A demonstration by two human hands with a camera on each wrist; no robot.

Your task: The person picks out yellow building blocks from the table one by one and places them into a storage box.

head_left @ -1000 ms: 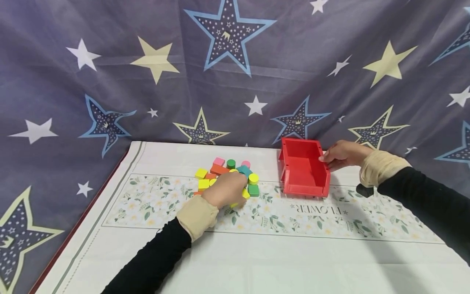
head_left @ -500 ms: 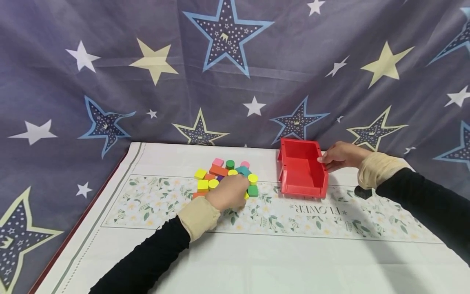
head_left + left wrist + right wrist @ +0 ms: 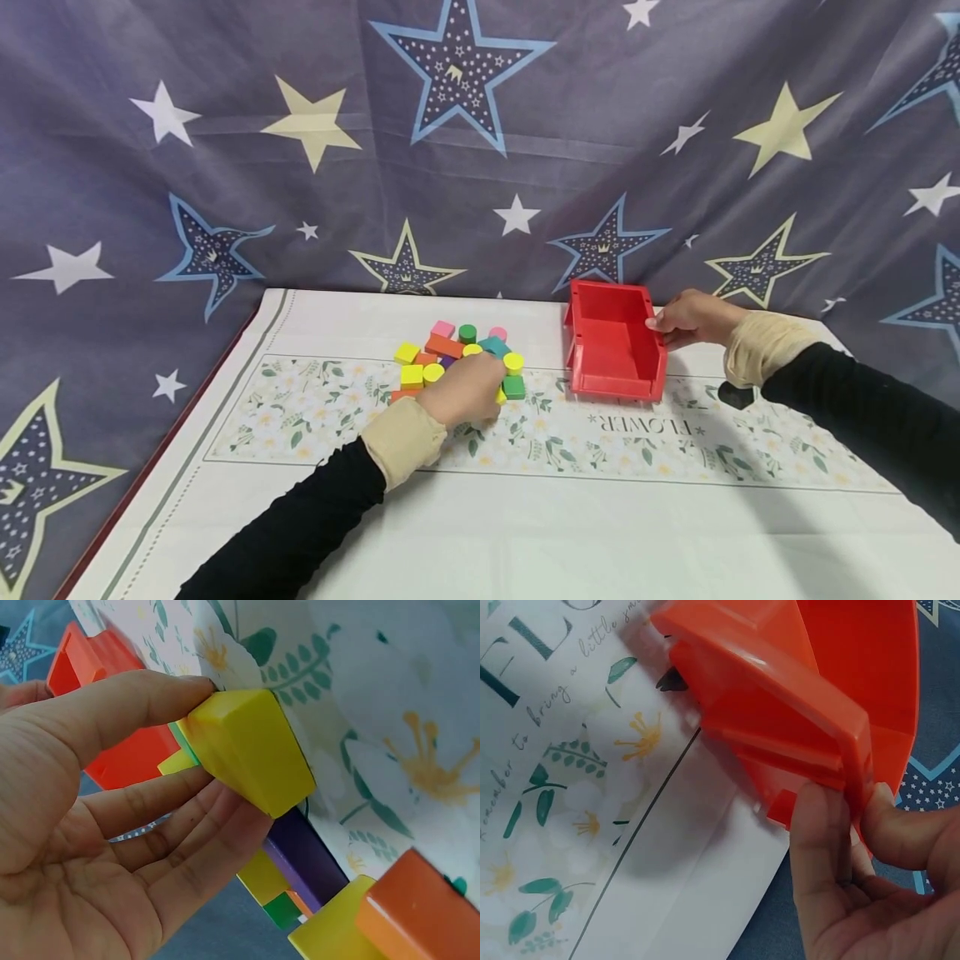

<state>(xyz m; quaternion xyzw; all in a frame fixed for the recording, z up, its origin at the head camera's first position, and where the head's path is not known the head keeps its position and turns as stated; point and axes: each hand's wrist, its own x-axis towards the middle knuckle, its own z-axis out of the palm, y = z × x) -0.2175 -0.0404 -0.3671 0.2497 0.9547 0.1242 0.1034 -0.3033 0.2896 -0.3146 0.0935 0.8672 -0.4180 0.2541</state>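
My left hand (image 3: 465, 390) is at the near side of a cluster of coloured blocks. In the left wrist view its thumb and fingers pinch a yellow block (image 3: 251, 750) beside a purple block (image 3: 307, 855). Around it lie a green cylinder (image 3: 467, 334), a green block (image 3: 513, 387), an orange block (image 3: 444, 346) and several yellow pieces, partly hidden by the hand. My right hand (image 3: 693, 318) grips the right side wall of a red open bin (image 3: 617, 342), thumb inside and fingers outside. No blocks show inside the bin.
A white tablecloth (image 3: 570, 533) with a floral band covers the table. Behind it hangs a dark star-patterned curtain (image 3: 450, 192), close to the bin's back. A black object (image 3: 735, 396) shows under the right wrist.
My left hand has shifted slightly at the blocks' near side, and a yellow piece beside its fingers is now hidden in the head view. My right hand keeps its grip on the bin.
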